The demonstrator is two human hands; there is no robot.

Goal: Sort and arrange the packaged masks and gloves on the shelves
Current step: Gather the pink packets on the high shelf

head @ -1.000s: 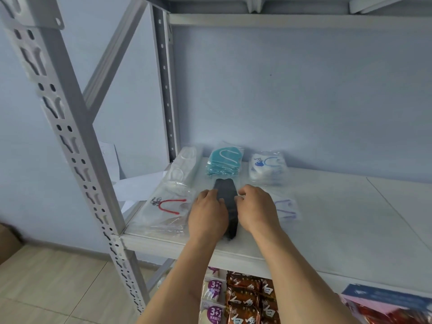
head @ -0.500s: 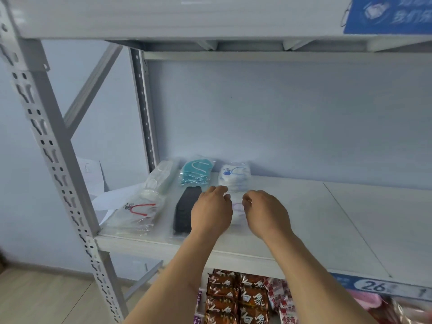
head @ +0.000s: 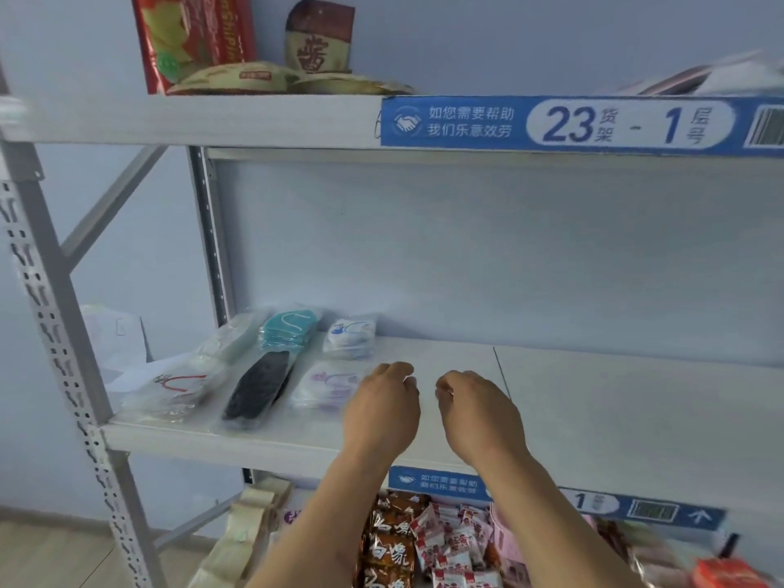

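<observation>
Packaged masks lie in two rows at the left end of the white middle shelf [head: 594, 401]. Back row: a clear pack [head: 231, 339], a teal mask pack [head: 288, 331], a white pack with blue print [head: 350, 338]. Front row: a clear pack with red loops [head: 169, 392], a black mask pack [head: 261, 384], a pack with purple loops [head: 326, 386]. My left hand [head: 382, 407] hovers just right of the purple-loop pack, fingers curled, holding nothing. My right hand [head: 477, 407] is beside it over bare shelf, fingers loosely curled, also without anything in it.
The upper shelf [head: 212, 118] carries red and brown snack bags [head: 195, 36] and a blue label strip [head: 581, 125]. Below, the lower shelf holds candy packets [head: 424, 541]. A perforated grey upright [head: 55, 333] stands at the left. The right part of the middle shelf is bare.
My hands let go of the black mask pack, which now lies in the front row, and moved right past the purple-loop pack. My view tilted upward, revealing the upper shelf.
</observation>
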